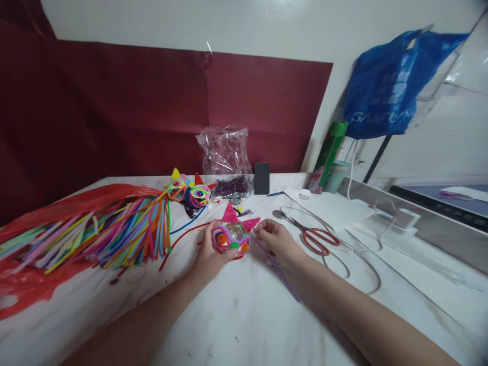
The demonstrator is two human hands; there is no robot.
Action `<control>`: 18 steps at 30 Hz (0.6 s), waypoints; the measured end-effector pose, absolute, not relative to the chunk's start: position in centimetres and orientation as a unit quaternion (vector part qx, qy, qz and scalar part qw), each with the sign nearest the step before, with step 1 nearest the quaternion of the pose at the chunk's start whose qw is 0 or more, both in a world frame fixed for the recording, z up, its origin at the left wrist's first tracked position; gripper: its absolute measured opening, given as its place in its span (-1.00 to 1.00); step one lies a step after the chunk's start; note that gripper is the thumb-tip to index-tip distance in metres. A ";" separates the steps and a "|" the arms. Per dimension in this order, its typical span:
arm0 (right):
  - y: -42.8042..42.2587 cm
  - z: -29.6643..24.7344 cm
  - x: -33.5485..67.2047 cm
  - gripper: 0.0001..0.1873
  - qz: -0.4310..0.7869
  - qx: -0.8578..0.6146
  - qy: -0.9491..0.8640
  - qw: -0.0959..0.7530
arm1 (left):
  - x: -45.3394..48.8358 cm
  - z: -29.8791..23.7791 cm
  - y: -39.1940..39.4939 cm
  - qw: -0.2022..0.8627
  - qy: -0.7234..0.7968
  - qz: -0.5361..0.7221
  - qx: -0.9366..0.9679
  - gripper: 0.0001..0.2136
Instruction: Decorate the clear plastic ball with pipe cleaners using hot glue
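Near the centre of the frame, the left hand (211, 252) wraps its fingers and thumb around the left side of a cat-faced craft ball (235, 231), which has two pink ears (230, 214), orange eyes and a green nose. The right hand (275, 237) is narrowed to a pinch just beside the ball's right edge, at the upper end of a purple pipe cleaner (284, 280) that slants toward the bottom; whether the fingertips grip it, I cannot tell.

At the left, a heap of multicoloured pipe cleaners (129, 231) lies over a red plastic bag (28, 300) on the white desk (236, 330). Just beyond the heap's right end, left of centre, sit a yellow-eared ball (176, 189) and a red-eared ball (200, 195). A red pipe cleaner (183, 236) curves between heap and left hand. Right of centre lie orange-handled scissors (304, 229); behind, a black phone (262, 179) leans upright.
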State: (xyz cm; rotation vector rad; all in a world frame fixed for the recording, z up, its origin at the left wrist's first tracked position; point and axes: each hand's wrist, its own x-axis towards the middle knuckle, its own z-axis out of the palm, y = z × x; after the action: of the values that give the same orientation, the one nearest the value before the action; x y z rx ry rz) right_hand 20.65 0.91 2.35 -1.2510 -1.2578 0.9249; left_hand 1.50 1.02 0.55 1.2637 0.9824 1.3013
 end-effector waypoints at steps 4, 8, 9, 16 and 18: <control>1.0 4.5 22.8 -0.61 0.312 -0.540 -0.536 0.570 | 1.2 0.0 1.7 0.494 0.414 0.564 0.517 -0.17; 0.7 6.3 26.6 -0.54 0.230 -0.564 -0.544 0.577 | 1.1 -0.2 2.3 0.479 0.412 0.577 0.517 -0.20; 0.6 6.5 27.8 -0.54 0.203 -0.582 -0.544 0.569 | 1.1 -0.2 2.4 0.479 0.413 0.579 0.515 -0.20; -1.4 4.1 35.3 -0.71 0.065 -0.711 -0.536 0.451 | 1.1 -0.5 3.2 0.454 0.429 0.571 0.533 -0.18; -1.9 3.2 35.6 -0.82 0.055 -0.718 -0.559 0.411 | 1.2 -0.4 3.3 0.439 0.438 0.572 0.537 -0.20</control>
State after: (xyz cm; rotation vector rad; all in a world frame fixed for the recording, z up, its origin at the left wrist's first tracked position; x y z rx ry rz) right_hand 35.59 -1.92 3.22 -1.8077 -1.4082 0.1376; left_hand 1.16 3.27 -0.44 1.3341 1.0890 1.4226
